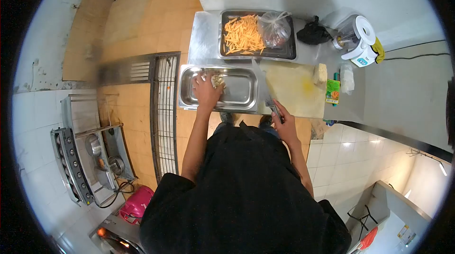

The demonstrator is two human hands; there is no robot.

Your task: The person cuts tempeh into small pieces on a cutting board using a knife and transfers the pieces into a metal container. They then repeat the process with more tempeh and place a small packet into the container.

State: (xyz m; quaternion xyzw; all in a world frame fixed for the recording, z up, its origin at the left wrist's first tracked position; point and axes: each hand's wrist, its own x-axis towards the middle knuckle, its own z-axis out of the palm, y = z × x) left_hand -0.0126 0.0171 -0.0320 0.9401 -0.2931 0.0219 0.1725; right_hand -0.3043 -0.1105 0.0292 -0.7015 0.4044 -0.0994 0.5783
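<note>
My left hand (207,92) reaches down into a shallow stainless steel pan (242,104), its fingers spread at the left end. Small pale chopped pieces (218,81) lie beside and partly under the fingers; their kind is too small to make out. My right hand (285,126) is wrapped round the dark handle of a kitchen knife (262,81). The wide blade points away from me, lying over the gap between the pan and the left edge of a pale cutting board (289,97). A yellow stain marks the board.
Behind the pan, a dark tray (256,55) holds orange sticks (242,35) and a knotted plastic bag (275,28). A pale block (320,73) stands on the board's right side. Further right are a green packet (332,92), a black bag (313,31) and a white blender (364,36).
</note>
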